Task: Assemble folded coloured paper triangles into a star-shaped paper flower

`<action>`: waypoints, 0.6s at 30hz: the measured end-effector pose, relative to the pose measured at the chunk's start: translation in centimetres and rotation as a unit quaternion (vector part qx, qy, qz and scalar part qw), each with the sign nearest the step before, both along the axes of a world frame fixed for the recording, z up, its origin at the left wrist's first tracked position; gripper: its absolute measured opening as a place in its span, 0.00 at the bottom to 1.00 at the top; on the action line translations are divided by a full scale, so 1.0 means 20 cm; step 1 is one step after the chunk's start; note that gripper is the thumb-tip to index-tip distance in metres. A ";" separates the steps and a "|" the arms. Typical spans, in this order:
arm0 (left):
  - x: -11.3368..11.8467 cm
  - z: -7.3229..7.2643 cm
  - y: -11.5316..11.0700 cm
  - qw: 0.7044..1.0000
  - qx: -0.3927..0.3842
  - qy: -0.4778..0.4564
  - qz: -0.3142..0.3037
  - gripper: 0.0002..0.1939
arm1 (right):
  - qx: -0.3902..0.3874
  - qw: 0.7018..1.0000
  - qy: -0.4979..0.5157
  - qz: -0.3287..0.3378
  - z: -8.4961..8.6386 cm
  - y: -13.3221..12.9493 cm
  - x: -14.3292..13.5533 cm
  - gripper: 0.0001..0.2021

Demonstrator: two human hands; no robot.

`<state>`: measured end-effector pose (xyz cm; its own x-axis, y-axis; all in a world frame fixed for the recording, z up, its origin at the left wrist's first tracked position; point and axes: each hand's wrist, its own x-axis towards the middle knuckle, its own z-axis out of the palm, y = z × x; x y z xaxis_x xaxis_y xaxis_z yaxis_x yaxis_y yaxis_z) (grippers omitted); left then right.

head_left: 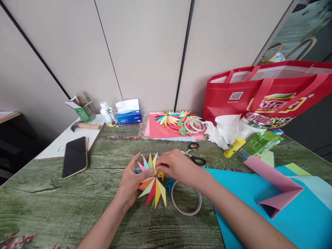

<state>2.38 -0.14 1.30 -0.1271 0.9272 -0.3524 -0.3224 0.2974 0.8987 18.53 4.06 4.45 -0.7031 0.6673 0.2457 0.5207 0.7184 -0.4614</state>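
A many-pointed folded paper star in red, yellow, orange, green and blue is held above the table. My left hand grips it from the left, with the thumb lying across its points near the centre. At the star's upper right, my right hand pinches one of the points between thumb and fingers. Part of the star is hidden behind both hands. Just right of it, a small blue folded paper piece lies beside a roll of white double-sided tape.
Scissors lie behind my right hand. Blue paper sheets and a folded pink paper spread at right, near a yellow glue stick and red bag. A phone and hammer lie left. More paper stars are behind.
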 end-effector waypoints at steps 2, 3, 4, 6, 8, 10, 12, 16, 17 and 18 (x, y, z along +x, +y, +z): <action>0.00 0.00 0.00 1.000 0.000 -0.001 0.007 0.53 | 0.029 0.999 -0.037 0.009 0.01 -0.01 -0.01 0.08; 0.00 0.00 0.00 1.000 0.002 -0.001 0.010 0.53 | 0.040 0.998 -0.053 0.016 0.01 -0.02 -0.01 0.08; 0.00 0.00 0.00 1.000 0.003 0.001 0.012 0.53 | 0.047 0.997 -0.062 0.017 0.01 -0.02 -0.01 0.08; 0.00 0.01 0.00 1.000 0.000 0.002 0.018 0.54 | 0.051 0.996 -0.071 0.017 0.00 -0.02 -0.01 0.07; 0.01 0.01 0.00 1.000 -0.005 0.003 0.022 0.54 | 0.051 0.996 -0.076 0.016 -0.01 -0.02 -0.01 0.07; 0.01 0.02 0.00 1.000 -0.006 0.003 0.024 0.55 | 0.049 0.996 -0.077 0.016 -0.02 -0.02 -0.02 0.08; 0.01 0.02 0.00 1.000 -0.005 0.002 0.021 0.56 | 0.042 0.997 -0.069 0.015 -0.02 -0.01 -0.01 0.08; 0.01 0.02 0.00 1.000 -0.009 0.002 0.017 0.57 | 0.002 1.000 -0.030 0.008 0.02 -0.01 -0.01 0.10; 0.01 0.03 0.00 1.000 -0.010 0.002 0.015 0.57 | -0.012 1.000 -0.020 0.009 0.03 -0.01 0.00 0.11; 0.01 0.03 0.00 1.000 -0.010 0.001 0.012 0.56 | -0.025 1.000 -0.010 0.009 0.03 -0.01 0.00 0.11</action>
<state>2.60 -0.08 1.82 -0.1507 0.9164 -0.3709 -0.3275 0.3077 0.8933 18.55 3.92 5.13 -0.7189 0.6663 0.1982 0.5176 0.7033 -0.4873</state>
